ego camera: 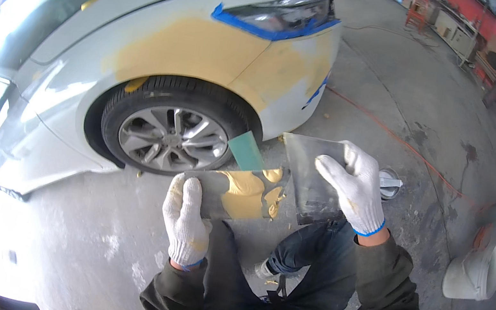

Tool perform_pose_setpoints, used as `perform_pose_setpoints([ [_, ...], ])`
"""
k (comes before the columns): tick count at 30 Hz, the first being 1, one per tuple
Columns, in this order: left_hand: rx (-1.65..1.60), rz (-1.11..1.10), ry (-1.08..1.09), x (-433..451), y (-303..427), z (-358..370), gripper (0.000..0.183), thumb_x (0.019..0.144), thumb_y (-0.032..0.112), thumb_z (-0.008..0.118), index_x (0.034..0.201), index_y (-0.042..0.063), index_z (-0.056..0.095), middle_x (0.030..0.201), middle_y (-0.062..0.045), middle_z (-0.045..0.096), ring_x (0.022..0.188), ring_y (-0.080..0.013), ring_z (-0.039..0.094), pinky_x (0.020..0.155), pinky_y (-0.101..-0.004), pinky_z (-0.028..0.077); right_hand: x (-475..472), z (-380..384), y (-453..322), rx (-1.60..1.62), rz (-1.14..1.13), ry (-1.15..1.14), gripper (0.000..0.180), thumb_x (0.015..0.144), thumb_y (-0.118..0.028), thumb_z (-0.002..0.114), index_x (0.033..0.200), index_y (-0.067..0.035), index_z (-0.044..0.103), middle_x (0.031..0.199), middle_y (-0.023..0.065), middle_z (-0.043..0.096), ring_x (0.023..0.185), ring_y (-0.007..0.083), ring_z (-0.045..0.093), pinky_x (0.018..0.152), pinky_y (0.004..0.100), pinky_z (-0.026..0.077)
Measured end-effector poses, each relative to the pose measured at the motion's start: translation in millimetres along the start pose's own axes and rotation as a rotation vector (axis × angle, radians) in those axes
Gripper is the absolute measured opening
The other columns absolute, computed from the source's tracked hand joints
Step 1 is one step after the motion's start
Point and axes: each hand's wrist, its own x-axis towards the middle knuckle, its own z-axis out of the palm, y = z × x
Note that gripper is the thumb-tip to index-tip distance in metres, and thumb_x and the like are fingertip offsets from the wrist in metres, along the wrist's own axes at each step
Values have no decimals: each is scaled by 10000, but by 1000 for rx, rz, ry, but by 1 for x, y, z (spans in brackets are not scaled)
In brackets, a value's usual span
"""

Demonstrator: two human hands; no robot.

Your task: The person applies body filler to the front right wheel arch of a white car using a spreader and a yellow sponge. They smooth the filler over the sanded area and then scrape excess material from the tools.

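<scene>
My left hand (187, 221), in a white knit glove, grips the left end of a dark flat spreader plate (212, 193). Yellowish body filler (244, 193) is smeared over that plate's right half. In my gloved right hand (355, 186) is a second dark flat spreader (311, 184), held thumb on top, its left edge close to the filler-covered plate. Ahead of me stands a pale car; tan filler (187, 48) covers its front fender (71, 44) and part of the bumper. Blue masking tape (272, 33) borders the headlight (280, 14).
A green sheet (247, 151) stands by the front wheel (172, 138). At right are an open can (388, 192) with a pale tool across it and a white bucket (472, 273). A red hose (397, 132) crosses the floor. Shelving (452, 31) lines the red wall.
</scene>
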Motion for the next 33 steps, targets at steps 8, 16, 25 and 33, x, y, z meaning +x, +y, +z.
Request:
perform_pose_setpoints([
  [8, -240, 97, -52, -36, -10, 45, 252, 1067, 246, 524, 1125, 20, 619, 1017, -49, 663, 914, -124, 645, 810, -257, 530, -38, -9, 14, -50, -45, 80, 157, 952, -25, 652, 1071, 75, 669, 993, 48, 703, 892, 58, 618, 788, 228, 517],
  [16, 29, 141, -74, -54, -36, 66, 286, 1077, 223, 470, 1226, 1, 571, 983, -30, 617, 846, -83, 527, 736, -247, 445, -48, 23, 34, 33, -25, 228, 217, 941, -137, 705, 1033, 60, 703, 900, 94, 748, 791, 75, 646, 678, 289, 545],
  [25, 462, 288, -308, -37, -54, 72, 246, 1022, 132, 550, 1231, 4, 579, 719, -128, 628, 594, -201, 628, 576, -312, 487, -38, 24, 63, 314, 215, 449, 259, 953, -147, 667, 1110, 56, 698, 965, 37, 698, 848, 75, 602, 744, 252, 490],
  [33, 587, 265, -482, -38, -63, 79, 209, 994, 119, 606, 1164, 1, 572, 740, -193, 629, 650, -354, 677, 587, -392, 517, -21, 6, 88, 248, 183, 645, 262, 1001, -269, 630, 1067, -20, 672, 943, -12, 637, 845, 73, 583, 756, 231, 465],
])
